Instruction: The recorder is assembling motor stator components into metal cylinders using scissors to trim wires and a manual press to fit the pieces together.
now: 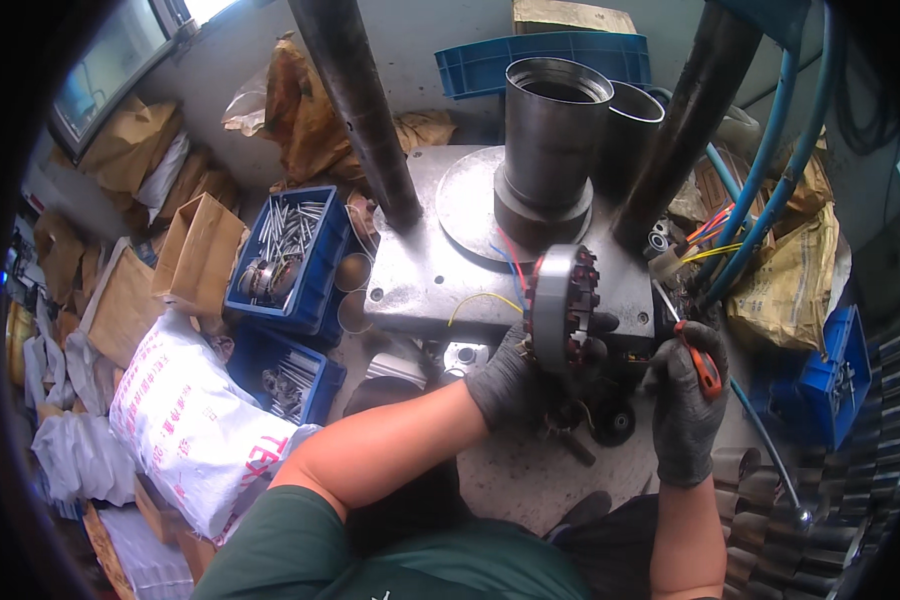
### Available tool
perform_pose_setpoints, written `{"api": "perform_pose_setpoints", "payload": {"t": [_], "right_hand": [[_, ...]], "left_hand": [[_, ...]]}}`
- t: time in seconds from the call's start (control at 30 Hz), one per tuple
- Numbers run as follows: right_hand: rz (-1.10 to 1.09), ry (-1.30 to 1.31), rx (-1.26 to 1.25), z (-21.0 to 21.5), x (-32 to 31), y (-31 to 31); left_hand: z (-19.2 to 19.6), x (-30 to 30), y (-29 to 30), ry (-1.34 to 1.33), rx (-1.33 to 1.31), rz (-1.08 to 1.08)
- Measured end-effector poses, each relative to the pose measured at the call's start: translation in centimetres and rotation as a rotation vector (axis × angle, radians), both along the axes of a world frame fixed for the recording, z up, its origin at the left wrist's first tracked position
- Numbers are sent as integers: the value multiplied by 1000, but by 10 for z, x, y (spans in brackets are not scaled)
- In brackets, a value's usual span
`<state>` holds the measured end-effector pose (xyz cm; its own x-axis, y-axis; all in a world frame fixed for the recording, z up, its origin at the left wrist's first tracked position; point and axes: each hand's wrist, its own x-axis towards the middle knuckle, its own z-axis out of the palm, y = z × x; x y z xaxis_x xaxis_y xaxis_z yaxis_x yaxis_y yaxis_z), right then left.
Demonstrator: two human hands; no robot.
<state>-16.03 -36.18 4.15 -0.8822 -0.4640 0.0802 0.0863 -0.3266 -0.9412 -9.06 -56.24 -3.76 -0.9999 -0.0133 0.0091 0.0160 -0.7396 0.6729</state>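
My left grip (515, 375) clasps the stator ring (562, 305) on edge, axis sideways. My right grip (685, 400) closes around the orange-handled tool (703, 365), tip pointing up-left.

Stator (562, 305) btwn hands, cylinder (553, 140) behind, bins (315, 275) left

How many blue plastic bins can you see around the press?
4: one with metal rods left of the press, another below it, an upturned one behind, one at right. More may be hidden.
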Motion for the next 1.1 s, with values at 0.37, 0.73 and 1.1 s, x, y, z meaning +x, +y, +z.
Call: {"api": "perform_pose_setpoints", "payload": {"t": [0.37, 0.73, 1.1], "right_hand": [[96, 399, 449, -52, 22, -26], [24, 453, 546, -53, 18, -26], [368, 367, 396, -3, 6, 18]], "left_hand": [[43, 11, 9, -108, 448, 78], [31, 2, -4, -210, 626, 98], [19, 12, -28, 26, 498, -149]]}}
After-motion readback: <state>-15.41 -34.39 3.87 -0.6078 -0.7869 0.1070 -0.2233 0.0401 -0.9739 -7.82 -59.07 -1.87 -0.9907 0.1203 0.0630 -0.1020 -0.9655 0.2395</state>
